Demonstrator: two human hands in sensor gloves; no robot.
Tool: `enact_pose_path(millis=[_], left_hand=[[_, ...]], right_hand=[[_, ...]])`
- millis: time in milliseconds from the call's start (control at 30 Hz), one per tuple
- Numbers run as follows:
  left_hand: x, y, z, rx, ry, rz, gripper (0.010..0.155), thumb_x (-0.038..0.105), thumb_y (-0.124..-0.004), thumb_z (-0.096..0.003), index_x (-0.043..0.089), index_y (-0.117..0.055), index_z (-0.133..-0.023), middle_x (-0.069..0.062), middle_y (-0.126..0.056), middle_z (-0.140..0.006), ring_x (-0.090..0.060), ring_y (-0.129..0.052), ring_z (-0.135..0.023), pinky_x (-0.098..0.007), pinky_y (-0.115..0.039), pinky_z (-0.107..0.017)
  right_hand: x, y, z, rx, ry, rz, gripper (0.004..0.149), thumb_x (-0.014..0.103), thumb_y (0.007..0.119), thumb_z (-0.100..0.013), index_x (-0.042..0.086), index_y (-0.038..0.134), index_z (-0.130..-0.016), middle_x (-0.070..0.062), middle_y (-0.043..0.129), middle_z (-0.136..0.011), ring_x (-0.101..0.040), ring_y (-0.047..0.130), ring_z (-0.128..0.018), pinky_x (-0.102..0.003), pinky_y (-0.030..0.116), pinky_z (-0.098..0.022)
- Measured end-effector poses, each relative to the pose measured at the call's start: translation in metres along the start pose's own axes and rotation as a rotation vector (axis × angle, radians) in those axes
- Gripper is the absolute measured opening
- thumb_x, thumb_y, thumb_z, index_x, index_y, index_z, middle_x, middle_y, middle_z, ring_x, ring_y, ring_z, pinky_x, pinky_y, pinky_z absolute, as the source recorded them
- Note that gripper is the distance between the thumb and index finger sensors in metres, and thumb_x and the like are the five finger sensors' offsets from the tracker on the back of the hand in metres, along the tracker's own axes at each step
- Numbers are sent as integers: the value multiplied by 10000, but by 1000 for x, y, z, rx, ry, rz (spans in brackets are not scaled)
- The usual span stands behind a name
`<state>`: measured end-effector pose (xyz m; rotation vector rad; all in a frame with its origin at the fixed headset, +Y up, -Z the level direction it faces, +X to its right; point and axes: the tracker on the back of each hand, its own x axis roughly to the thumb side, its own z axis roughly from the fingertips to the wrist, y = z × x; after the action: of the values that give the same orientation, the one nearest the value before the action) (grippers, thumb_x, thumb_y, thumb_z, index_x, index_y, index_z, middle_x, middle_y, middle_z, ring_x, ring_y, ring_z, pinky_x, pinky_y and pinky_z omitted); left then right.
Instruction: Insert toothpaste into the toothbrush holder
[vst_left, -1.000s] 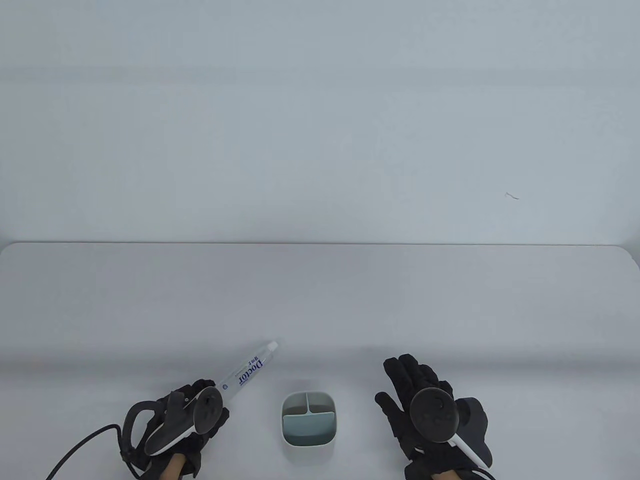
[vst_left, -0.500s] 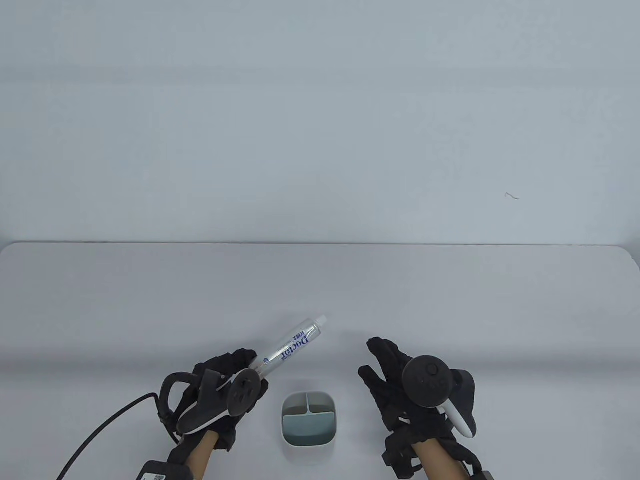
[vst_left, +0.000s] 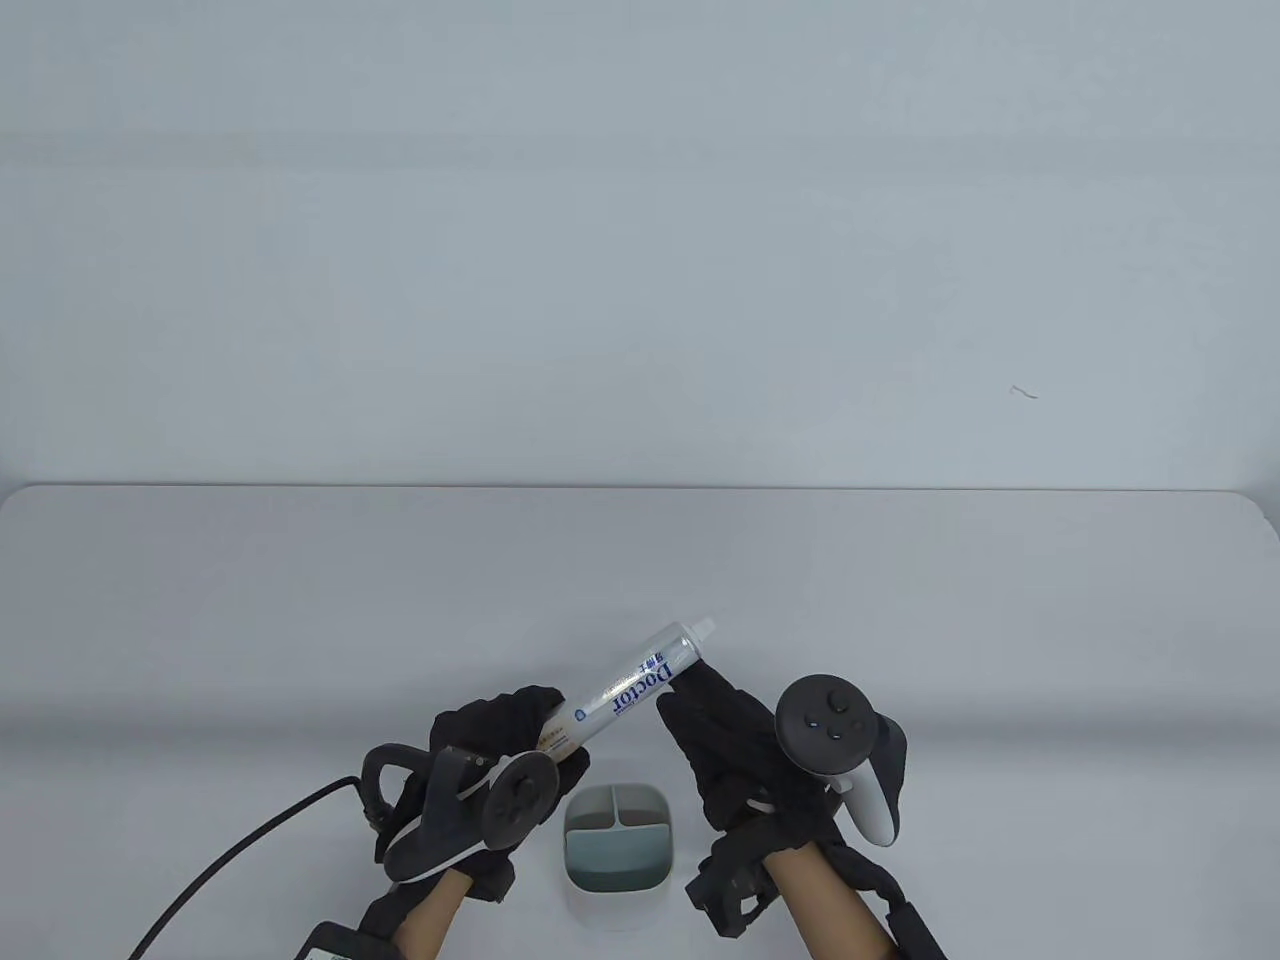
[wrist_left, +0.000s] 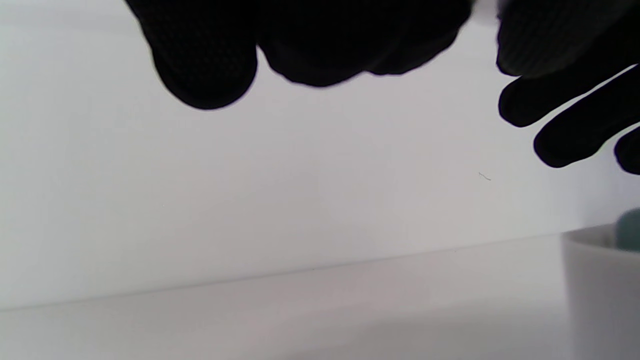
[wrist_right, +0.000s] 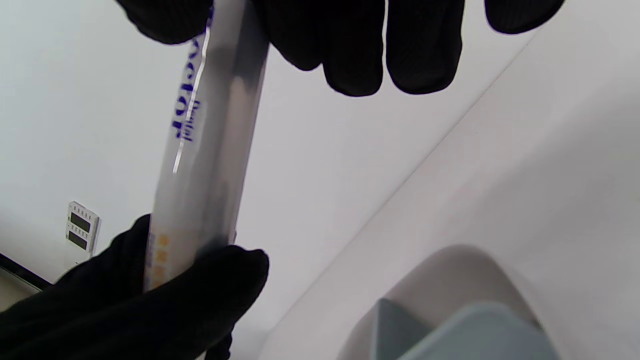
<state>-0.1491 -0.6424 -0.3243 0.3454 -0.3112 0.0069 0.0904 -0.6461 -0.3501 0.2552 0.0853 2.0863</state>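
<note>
The white toothpaste tube (vst_left: 630, 685) with blue "Doctor" lettering is in the air, slanting up to the right, cap end far right. My left hand (vst_left: 535, 718) grips its tail end. My right hand (vst_left: 685, 692) holds it near the cap end. In the right wrist view the tube (wrist_right: 205, 150) runs between my thumb and fingers (wrist_right: 350, 50), with the left hand (wrist_right: 150, 300) gripping below. The white toothbrush holder (vst_left: 668, 840), with blue-green compartments, stands on the table below and between the hands. It also shows in the right wrist view (wrist_right: 450, 280) and the left wrist view (wrist_left: 600, 290).
A black cable (vst_left: 230, 860) trails from my left wrist to the bottom left. The table's far edge (vst_left: 640, 487) meets a plain white wall. A small label (wrist_right: 80, 232) is on the wall at the left.
My left hand lifted the tube off the table and carried it right, above the holder. My right hand moved left and took hold of the cap end.
</note>
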Motion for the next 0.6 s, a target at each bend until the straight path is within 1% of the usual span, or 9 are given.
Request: enact_pose_path(millis=[67, 133, 233, 333, 500, 533, 600], left_hand=[[6, 2, 4, 29, -23, -11, 859, 795, -566, -399, 164, -549, -982, 101, -900, -622, -86, -926, -374, -419, -863, -529], [6, 3, 6, 42, -10, -37, 856, 795, -555, -407, 164, -539, -985, 104, -896, -628, -80, -925, -379, -414, -863, -533], [9, 4, 10, 89, -19, -66, 854, 784, -555, -422, 148, -531, -992, 98, -894, -633, -87, -924, -383, -420, -859, -533], [14, 4, 15, 103, -28, -83, 856, 763, -558, -439, 124, -511, -1006, 87, -888, -649, -93, -922, -393, -426, -853, -536], [23, 9, 19, 145, -72, -147, 854, 728, -566, -458, 92, -487, -1023, 62, -878, -680, -103, -918, -419, -437, -842, -545], [24, 10, 19, 154, -79, -159, 854, 723, -567, -461, 88, -480, -1025, 58, -875, -686, -102, -916, -425, -437, -840, -547], [28, 12, 20, 175, -97, -168, 859, 716, -571, -462, 81, -465, -1030, 52, -866, -698, -107, -913, -435, -442, -835, -552]], right_hand=[[1, 3, -1, 11, -23, -6, 647, 523, 563, -623, 119, 501, -1125, -126, 640, -1158, -463, 687, -1028, -693, 449, -692], [1, 5, -1, -5, -34, -35, 647, 519, 558, -623, 113, 499, -1124, -126, 645, -1154, -454, 693, -1028, -691, 451, -693], [2, 6, -1, -4, -69, -78, 650, 515, 564, -625, 103, 490, -1123, -123, 637, -1155, -441, 688, -1035, -688, 440, -700], [1, 9, -2, -1, -86, -143, 669, 516, 566, -625, 84, 471, -1126, -132, 632, -1155, -433, 685, -1039, -685, 436, -705], [1, 14, -3, 8, -101, -340, 693, 524, 576, -629, 75, 431, -1137, -138, 608, -1161, -419, 681, -1040, -675, 438, -711], [2, 15, -1, 2, -96, -371, 697, 525, 571, -632, 75, 412, -1140, -138, 598, -1163, -412, 681, -1040, -671, 444, -711], [4, 19, 4, -31, -96, -495, 699, 520, 579, -629, 76, 397, -1139, -141, 592, -1160, -405, 684, -1035, -663, 452, -712]])
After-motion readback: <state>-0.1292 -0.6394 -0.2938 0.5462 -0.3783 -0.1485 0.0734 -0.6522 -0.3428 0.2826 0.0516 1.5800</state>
